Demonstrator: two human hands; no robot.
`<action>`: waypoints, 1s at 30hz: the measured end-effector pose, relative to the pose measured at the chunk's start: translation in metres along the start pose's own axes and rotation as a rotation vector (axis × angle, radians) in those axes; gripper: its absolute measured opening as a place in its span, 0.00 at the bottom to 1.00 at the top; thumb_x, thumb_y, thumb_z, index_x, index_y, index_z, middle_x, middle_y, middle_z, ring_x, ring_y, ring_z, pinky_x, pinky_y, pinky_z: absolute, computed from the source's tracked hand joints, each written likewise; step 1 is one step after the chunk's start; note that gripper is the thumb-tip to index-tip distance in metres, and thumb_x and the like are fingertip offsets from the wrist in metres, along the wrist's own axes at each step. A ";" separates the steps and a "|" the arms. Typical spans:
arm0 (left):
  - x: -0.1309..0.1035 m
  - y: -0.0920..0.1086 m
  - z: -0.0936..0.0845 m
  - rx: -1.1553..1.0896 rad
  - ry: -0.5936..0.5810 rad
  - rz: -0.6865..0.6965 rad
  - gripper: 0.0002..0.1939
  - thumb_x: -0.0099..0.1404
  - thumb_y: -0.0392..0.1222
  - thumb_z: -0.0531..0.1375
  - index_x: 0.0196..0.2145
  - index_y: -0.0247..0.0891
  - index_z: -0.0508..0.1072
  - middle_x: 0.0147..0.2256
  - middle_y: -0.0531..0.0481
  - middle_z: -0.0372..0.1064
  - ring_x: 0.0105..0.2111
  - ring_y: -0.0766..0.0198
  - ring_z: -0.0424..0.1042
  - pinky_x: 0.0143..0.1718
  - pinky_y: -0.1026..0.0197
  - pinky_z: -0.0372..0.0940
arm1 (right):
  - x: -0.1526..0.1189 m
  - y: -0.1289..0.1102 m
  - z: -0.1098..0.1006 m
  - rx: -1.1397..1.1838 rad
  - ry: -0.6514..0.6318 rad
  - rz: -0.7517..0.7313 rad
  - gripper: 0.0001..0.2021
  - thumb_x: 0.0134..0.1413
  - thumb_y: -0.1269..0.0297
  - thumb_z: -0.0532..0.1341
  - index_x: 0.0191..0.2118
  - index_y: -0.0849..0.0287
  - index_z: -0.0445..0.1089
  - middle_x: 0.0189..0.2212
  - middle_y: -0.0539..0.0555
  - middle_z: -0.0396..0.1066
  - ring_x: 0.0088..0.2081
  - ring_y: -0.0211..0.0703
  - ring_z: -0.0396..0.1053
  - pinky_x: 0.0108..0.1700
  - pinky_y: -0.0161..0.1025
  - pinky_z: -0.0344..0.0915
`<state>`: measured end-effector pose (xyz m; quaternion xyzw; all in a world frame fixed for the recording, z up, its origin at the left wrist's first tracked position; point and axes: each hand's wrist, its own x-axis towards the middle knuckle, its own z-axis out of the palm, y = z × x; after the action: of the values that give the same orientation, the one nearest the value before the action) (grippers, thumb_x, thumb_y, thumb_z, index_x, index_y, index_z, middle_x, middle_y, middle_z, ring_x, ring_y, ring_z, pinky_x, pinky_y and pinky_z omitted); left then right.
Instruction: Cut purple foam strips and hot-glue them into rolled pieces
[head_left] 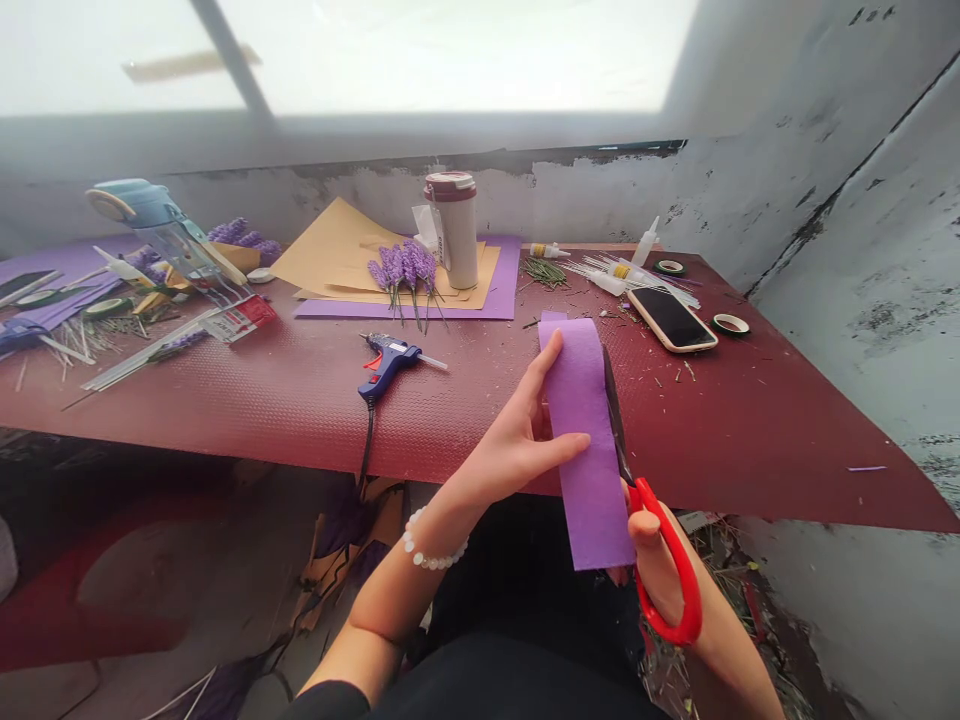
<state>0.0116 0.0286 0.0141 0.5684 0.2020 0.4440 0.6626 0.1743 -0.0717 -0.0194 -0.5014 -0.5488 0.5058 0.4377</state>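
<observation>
A purple paper strip (592, 450) hangs at a slight tilt over the table's front edge, its top end curling over. My left hand (525, 430) grips it from the left, thumb across the front and index finger along the upper edge. In my right hand (656, 560) is a pair of scissors (691, 590) with red handles. Their dark blades point up along the strip's right edge, partly behind the paper. I cannot see how far apart the blades are.
A blue glue gun (390, 365) lies left of my hands, its cord running off the front edge. Purple lavender flowers (405, 268) and a lidded cup (457, 230) stand on brown paper behind. A phone (673, 320) and glue bottles (646, 243) are right; a water bottle (169, 225) is left.
</observation>
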 end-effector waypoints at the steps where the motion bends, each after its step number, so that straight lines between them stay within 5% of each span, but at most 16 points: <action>1: 0.000 0.000 0.000 0.000 0.000 0.003 0.58 0.61 0.44 0.70 0.75 0.49 0.36 0.62 0.39 0.65 0.58 0.47 0.70 0.54 0.50 0.73 | 0.001 0.000 0.000 -0.013 0.003 -0.003 0.34 0.53 0.22 0.49 0.22 0.52 0.58 0.17 0.46 0.56 0.18 0.37 0.54 0.21 0.39 0.57; 15: 0.000 -0.001 0.000 0.003 0.010 0.003 0.59 0.60 0.46 0.71 0.75 0.46 0.37 0.61 0.38 0.66 0.55 0.49 0.71 0.52 0.53 0.73 | 0.009 -0.014 0.010 -0.002 0.040 0.158 0.39 0.45 0.18 0.49 0.17 0.53 0.61 0.08 0.49 0.58 0.09 0.35 0.54 0.11 0.34 0.52; 20: 0.000 -0.003 -0.001 0.030 0.008 0.000 0.57 0.60 0.47 0.71 0.75 0.50 0.38 0.60 0.40 0.67 0.56 0.47 0.71 0.54 0.50 0.72 | 0.016 -0.011 0.004 0.070 0.227 0.123 0.37 0.43 0.17 0.51 0.22 0.52 0.60 0.10 0.46 0.56 0.10 0.35 0.52 0.11 0.36 0.52; 25: -0.001 -0.009 0.000 0.012 -0.034 -0.022 0.56 0.60 0.47 0.71 0.74 0.49 0.42 0.60 0.41 0.66 0.55 0.48 0.72 0.57 0.48 0.69 | 0.030 -0.015 0.001 -0.026 0.381 -0.054 0.30 0.40 0.33 0.70 0.24 0.53 0.59 0.20 0.45 0.60 0.21 0.35 0.56 0.22 0.35 0.60; 30: 0.002 -0.010 -0.003 0.052 0.039 -0.053 0.41 0.64 0.46 0.67 0.70 0.42 0.56 0.61 0.42 0.65 0.54 0.52 0.70 0.58 0.51 0.67 | 0.031 -0.015 0.002 -0.001 0.339 -0.074 0.26 0.46 0.47 0.72 0.24 0.52 0.54 0.23 0.46 0.60 0.25 0.38 0.60 0.27 0.36 0.63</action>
<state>0.0140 0.0323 0.0048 0.5710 0.2410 0.4320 0.6551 0.1673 -0.0409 -0.0052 -0.5593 -0.4854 0.3971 0.5421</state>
